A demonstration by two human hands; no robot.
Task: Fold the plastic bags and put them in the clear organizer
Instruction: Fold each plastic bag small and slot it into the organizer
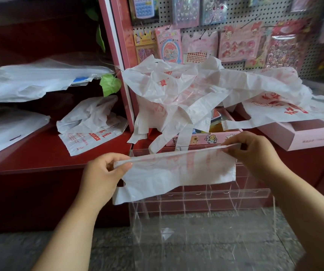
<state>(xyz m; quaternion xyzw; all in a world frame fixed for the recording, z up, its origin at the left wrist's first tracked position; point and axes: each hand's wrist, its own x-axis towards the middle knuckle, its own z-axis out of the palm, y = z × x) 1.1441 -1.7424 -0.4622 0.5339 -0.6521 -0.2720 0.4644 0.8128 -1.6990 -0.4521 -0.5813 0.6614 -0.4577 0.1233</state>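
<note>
Head cam: both hands, left hand [102, 173] and right hand [253, 151], pinch a half-folded plastic bag [176, 171] over the clear organizer [225, 196] at 6 o'clock, probably needs another fold next.

The held bag [178, 169] is thin, translucent white plastic film, creased, with faded red print. The piled bags [186, 89] are the same crinkled film. The organizer [206, 196] is clear, glossy rigid plastic. The shelf [39, 155] has a smooth, semi-gloss red finish. The floor [196, 241] is speckled, matt grey stone.

Left hand [102, 171], right hand [253, 151] pinching
</note>
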